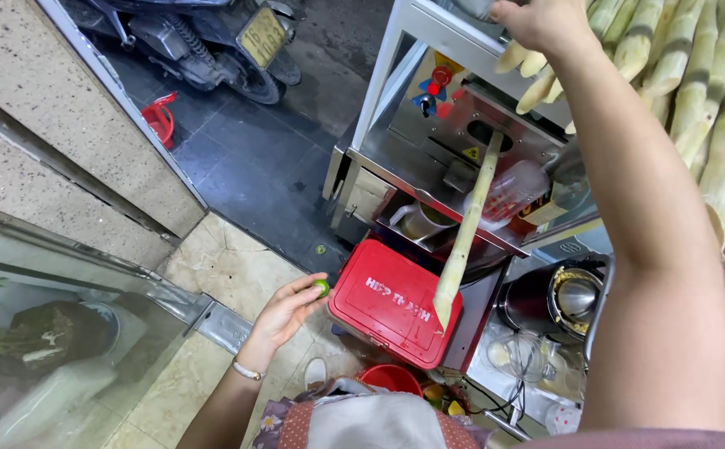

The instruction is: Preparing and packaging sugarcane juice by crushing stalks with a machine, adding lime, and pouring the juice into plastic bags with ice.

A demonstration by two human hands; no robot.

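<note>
Small green lime [322, 288] is pinched between the fingertips of the left hand [283, 312], low in the scene, just left of the red box [392, 303]. The left hand is closed on it, thumb and fingers together around the fruit; a thin bracelet [247, 371] sits at the wrist.

A long pale sugarcane stalk [467, 233] stands tilted in the round feed opening of the steel juicing machine [454, 133], its lower cut end hanging over the red box.

The right hand [541, 21] is raised far up at the machine's top edge, beside a bundle of peeled cane stalks [695, 91] at right (its fingers are cut off by the picture's edge, so I cannot tell whether it grips anything).

A parked motorbike [204, 41] stands on the dark floor at far left.
</note>
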